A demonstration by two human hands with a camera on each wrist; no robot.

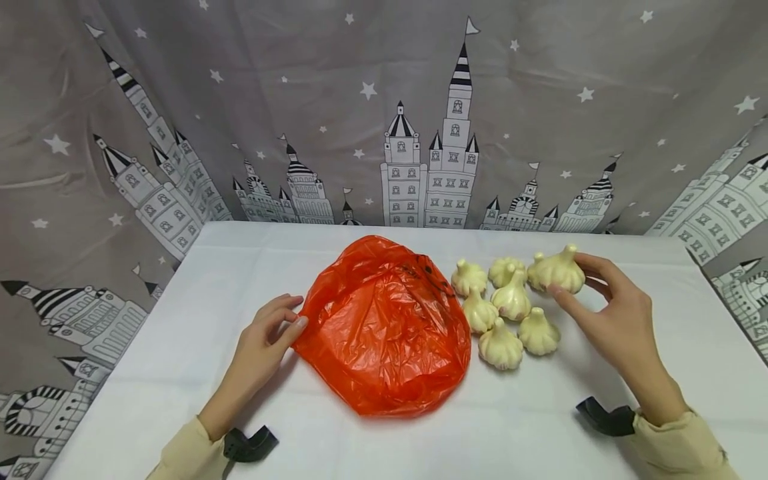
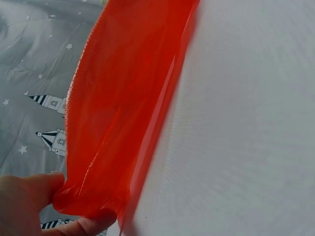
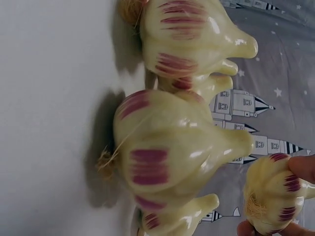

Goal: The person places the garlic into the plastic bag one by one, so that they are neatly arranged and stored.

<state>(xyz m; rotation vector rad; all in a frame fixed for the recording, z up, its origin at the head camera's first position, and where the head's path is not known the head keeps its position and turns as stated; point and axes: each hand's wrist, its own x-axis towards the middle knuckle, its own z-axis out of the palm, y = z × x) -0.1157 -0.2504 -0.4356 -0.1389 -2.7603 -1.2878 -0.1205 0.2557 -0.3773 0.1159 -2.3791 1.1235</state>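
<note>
A red plastic bag (image 1: 384, 327) lies with its mouth spread wide on the white table. My left hand (image 1: 259, 340) pinches the bag's left rim between thumb and fingers; in the left wrist view the red film (image 2: 118, 98) stretches away from the fingertips. To the right of the bag, my right hand (image 1: 624, 320) holds a garlic bulb (image 1: 564, 272) between thumb and fingers, its stem pointing up. Purple streaks and a root tuft show on this held bulb in the right wrist view. Several more garlic bulbs (image 1: 501, 345) are clustered between the bag and my right hand.
The white table (image 1: 420, 453) runs back to a grey curtain (image 1: 336, 80) printed with castles and stars. Black wrist mounts (image 1: 606, 417) sit at both cuffs. The nearest bulbs stand close against the bag's right edge.
</note>
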